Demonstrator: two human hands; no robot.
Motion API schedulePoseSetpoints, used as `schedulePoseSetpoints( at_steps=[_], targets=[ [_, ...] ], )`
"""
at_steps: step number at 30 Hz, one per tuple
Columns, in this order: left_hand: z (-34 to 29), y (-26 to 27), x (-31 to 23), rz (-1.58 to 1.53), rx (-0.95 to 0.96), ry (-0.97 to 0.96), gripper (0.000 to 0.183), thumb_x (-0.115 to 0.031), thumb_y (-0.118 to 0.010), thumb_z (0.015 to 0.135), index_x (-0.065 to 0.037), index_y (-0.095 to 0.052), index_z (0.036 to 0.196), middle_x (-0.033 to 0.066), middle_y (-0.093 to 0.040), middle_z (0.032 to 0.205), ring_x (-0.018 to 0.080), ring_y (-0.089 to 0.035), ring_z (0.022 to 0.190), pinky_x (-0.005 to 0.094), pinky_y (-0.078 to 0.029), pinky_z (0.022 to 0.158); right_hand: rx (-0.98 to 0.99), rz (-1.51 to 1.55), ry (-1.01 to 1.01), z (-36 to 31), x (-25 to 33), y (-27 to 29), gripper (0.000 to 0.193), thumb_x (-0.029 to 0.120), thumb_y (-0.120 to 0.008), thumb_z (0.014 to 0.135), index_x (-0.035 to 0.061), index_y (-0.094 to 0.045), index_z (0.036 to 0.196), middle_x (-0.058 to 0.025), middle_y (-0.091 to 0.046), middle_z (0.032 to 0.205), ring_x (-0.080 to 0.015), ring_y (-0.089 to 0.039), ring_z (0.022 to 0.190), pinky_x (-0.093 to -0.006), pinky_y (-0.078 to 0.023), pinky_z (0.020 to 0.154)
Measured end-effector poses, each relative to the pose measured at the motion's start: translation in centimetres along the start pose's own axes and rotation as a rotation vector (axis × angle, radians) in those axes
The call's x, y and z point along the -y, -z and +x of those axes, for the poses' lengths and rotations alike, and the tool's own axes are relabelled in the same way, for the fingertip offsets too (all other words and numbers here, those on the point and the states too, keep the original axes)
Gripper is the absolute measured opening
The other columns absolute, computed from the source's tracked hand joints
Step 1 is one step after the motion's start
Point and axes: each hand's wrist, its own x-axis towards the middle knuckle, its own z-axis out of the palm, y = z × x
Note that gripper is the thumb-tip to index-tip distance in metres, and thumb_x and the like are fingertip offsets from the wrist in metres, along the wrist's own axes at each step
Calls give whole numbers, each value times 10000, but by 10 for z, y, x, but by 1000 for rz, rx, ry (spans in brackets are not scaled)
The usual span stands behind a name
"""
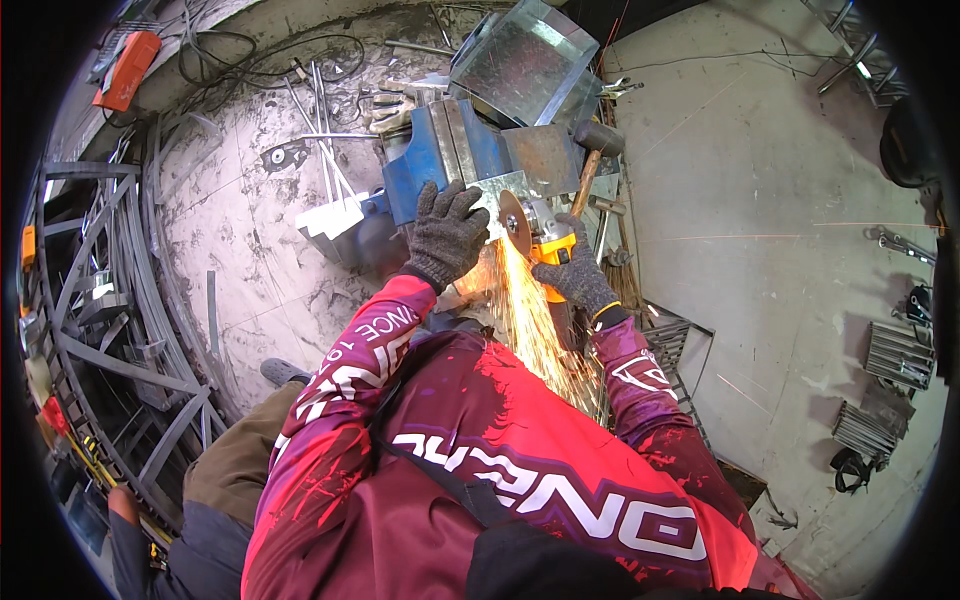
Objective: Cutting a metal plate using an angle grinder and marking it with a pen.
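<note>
Gloved left hand (446,232) pressed flat, fingers spread, on sheet metal (520,190) clamped in blue vise (440,155), gloved right hand (583,275) clenched around yellow angle grinder (545,245), disc (515,222) against the sheet's edge, sparks (530,320) showering down.

Metal workshop: blue bench vise (440,150), steel frames (110,300), grinder sparks (525,320), concrete floor (760,150).

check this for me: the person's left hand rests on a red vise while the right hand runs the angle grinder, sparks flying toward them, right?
Not quite: the vise is blue, not red, as the head view shows. The rest holds: the gloved left hand rests on it, and the right hand runs the angle grinder, with sparks streaming back toward the person.
</note>
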Motion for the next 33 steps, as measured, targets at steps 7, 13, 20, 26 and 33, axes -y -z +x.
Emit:
schedulePoseSetpoints(
  at_steps=[7, 13, 20, 26, 33],
  targets=[
    [1, 0, 1, -10, -5, -11, 311, -217, -755, 733, -172, -677, 1030, 68, -599, 1310, 336, -492, 1334, 636, -308, 1132, 21, 31, 55, 4, -3, 0, 882, 1, -817, 725, 185, -336, 1442, -97, -596, 1174, -217, -622, 985, -366, -552, 848],
    [0, 2, -1, -10, 2, 3, 310, -219, -757, 731, -170, -680, 1028, 71, -600, 1304, 337, -493, 1331, 637, -311, 1127, 6, 2, 44, 8, -10, 0, 875, -9, -813, 736, 196, -335, 1440, -91, -604, 1159, -212, -625, 974, -363, -557, 832],
    [-1, 0, 0, -12, -6, -3, 317, -219, -760, 722, -172, -681, 1025, 70, -602, 1301, 337, -498, 1322, 638, -311, 1129, 6, 66, -20, 7, -5, -1, 938, 69, -862, 670, 148, -352, 1454, -108, -562, 1251, -249, -597, 1085, -382, -524, 935],
    [-1, -2, 2, -10, -11, -10, 326, -217, -760, 722, -170, -682, 1035, 73, -601, 1311, 340, -491, 1330, 640, -309, 1129, 8, 49, -17, 6, 4, -1, 942, 50, -855, 676, 153, -344, 1460, -108, -562, 1250, -246, -598, 1083, -384, -532, 917],
    [-2, -2, 1, -11, -5, -5, 321, -221, -760, 734, -167, -684, 1041, 71, -596, 1321, 339, -485, 1337, 640, -299, 1139, 13, 26, -3, 9, -1, -1, 937, 71, -852, 687, 154, -339, 1467, -106, -567, 1236, -242, -601, 1068, -384, -532, 911]
  ],
)
